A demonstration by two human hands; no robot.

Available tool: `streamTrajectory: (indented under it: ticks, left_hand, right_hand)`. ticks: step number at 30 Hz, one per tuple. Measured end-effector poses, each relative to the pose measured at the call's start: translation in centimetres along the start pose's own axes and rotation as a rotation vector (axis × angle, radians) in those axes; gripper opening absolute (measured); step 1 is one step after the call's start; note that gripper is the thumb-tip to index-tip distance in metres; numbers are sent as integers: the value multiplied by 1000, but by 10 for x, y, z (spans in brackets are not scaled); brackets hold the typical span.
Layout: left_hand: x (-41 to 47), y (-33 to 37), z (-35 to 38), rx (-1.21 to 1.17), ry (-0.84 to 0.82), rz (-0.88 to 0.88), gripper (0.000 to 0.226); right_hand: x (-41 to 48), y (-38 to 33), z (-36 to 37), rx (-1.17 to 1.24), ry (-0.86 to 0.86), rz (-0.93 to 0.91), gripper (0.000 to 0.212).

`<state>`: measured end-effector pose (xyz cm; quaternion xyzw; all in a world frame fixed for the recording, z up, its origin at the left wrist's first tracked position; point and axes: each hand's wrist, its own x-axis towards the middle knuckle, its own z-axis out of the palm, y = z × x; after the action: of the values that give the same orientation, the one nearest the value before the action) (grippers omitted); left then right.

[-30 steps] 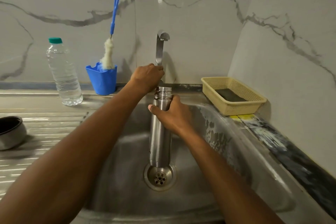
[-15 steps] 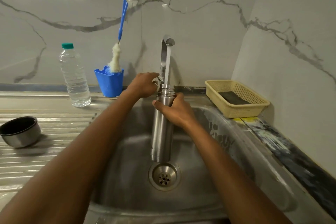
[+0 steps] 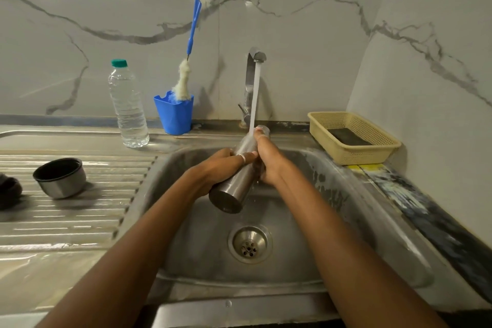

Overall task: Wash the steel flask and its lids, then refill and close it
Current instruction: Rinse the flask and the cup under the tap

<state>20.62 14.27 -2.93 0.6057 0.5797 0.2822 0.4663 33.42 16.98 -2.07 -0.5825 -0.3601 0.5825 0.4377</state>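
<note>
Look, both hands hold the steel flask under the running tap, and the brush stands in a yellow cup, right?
Almost. The head view shows the brush stands in a blue cup, not a yellow one. The left hand and right hand do hold the steel flask under the running tap.

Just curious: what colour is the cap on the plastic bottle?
Green cap, clearest in the head view.

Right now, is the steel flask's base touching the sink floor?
Apart. Head view: left hand and right hand hold the steel flask tilted, its base clear above the sink floor.
</note>
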Motion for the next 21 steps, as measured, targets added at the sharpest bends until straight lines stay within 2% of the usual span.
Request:
streamTrajectory:
  ticks: [3, 6, 9, 11, 13, 15, 17, 19, 21]
  left_hand:
    - [4, -4, 0, -30, 12, 32, 58]
    - [8, -7, -6, 39, 10, 93, 51]
    - [12, -15, -9, 226, -2, 133, 68]
    - [13, -20, -4, 329, 94, 176, 73]
    - [14, -23, 2, 349, 224, 228, 64]
    - [18, -23, 0, 210, 234, 208, 55]
    - [18, -22, -6, -16, 109, 187, 48]
    - [12, -21, -11, -164, 6, 166, 45]
    - [7, -19, -10, -243, -26, 168, 48]
  right_hand:
    - [0, -1, -8, 21, -75, 0, 41]
    - [1, 0, -3, 31, -88, -87, 44]
    - [3, 5, 5, -27, -43, -161, 49]
    - [0, 6, 11, -97, -32, -185, 57]
    - [-1, 7, 15, -178, -35, -230, 62]
    - [-4, 3, 14, -206, -37, -305, 58]
    - [-7, -2, 9, -195, -87, -369, 47]
    - [-7, -4, 4, -197, -152, -378, 52]
    - [-5, -1, 4, -199, -141, -363, 58]
